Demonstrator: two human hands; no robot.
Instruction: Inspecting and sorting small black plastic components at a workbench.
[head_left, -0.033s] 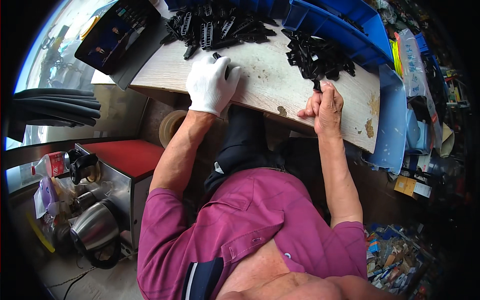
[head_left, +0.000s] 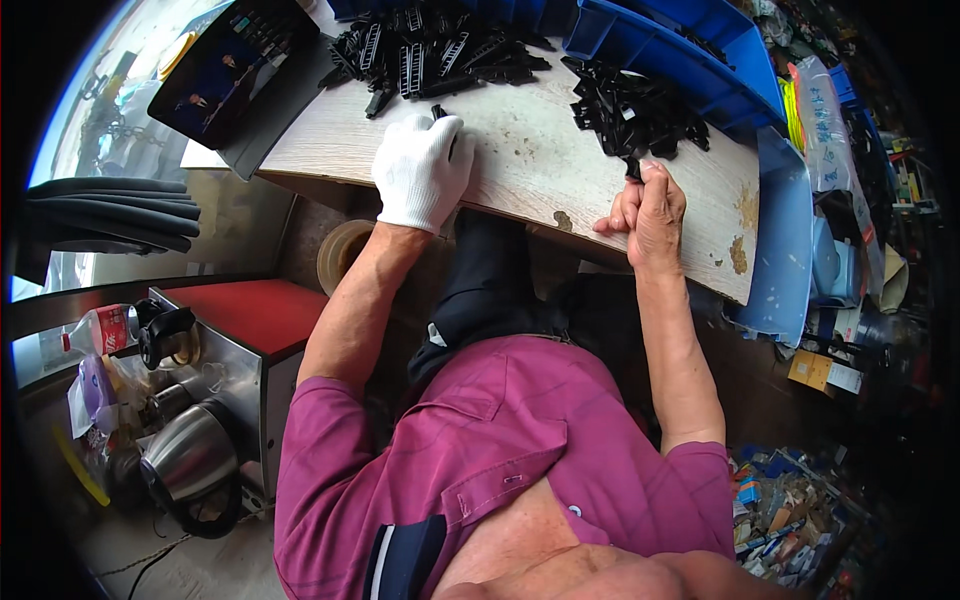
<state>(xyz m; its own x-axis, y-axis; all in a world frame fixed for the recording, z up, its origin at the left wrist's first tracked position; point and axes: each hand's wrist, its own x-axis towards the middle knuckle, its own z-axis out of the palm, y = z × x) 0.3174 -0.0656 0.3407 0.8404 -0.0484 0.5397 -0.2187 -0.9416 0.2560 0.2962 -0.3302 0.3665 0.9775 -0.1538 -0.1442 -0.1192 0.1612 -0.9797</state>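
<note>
Nothing much shifted; I kept my gloved left hand (head_left: pixel 420 168) flat, holding nothing, while my right hand (head_left: pixel 652 212) pinched a light, stiff black clip (head_left: pixel 633 168) by its end.

Magenta polo shirt — white glove (head_left: pixel 420 170), left

- Gloved left hand (head_left: pixel 420 168) lies on the pale wooden tabletop (head_left: pixel 540 160); a heap of black plastic clips (head_left: pixel 430 55) lies just beyond it.
- Bare right hand (head_left: pixel 650 215) rests at the table's near edge, touching a second pile of black plastic pieces (head_left: pixel 635 110).
- Blue plastic bins (head_left: pixel 690 55) stand behind that pile.
</note>
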